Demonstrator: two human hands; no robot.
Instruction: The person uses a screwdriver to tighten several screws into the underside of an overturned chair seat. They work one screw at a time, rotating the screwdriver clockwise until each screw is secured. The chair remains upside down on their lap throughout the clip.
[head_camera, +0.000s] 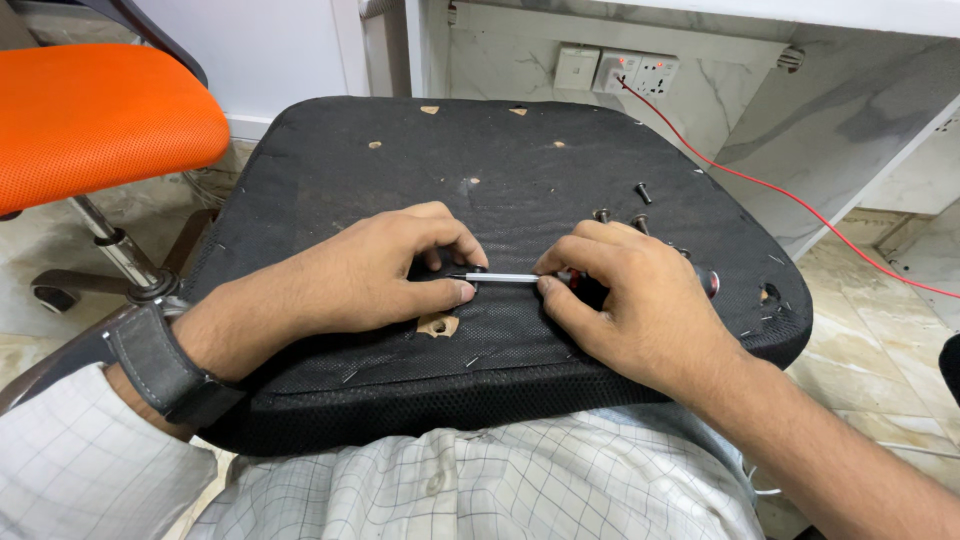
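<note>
An upturned black chair seat (400, 170) rests across my lap, its fabric underside facing up with several small holes. My right hand (640, 300) is closed around a screwdriver with a red and black handle (708, 282); its metal shaft (505, 278) points left. My left hand (385, 275) pinches the shaft's tip between thumb and fingers, just above a torn hole (437, 324) in the fabric. Three loose black screws lie behind my right hand, one at the back (642, 190) and two closer (602, 214).
An orange office chair (95, 115) stands at the left on a metal post. A wall socket (640, 72) with a red cable (800, 200) running right is behind the seat. Marble floor lies on both sides.
</note>
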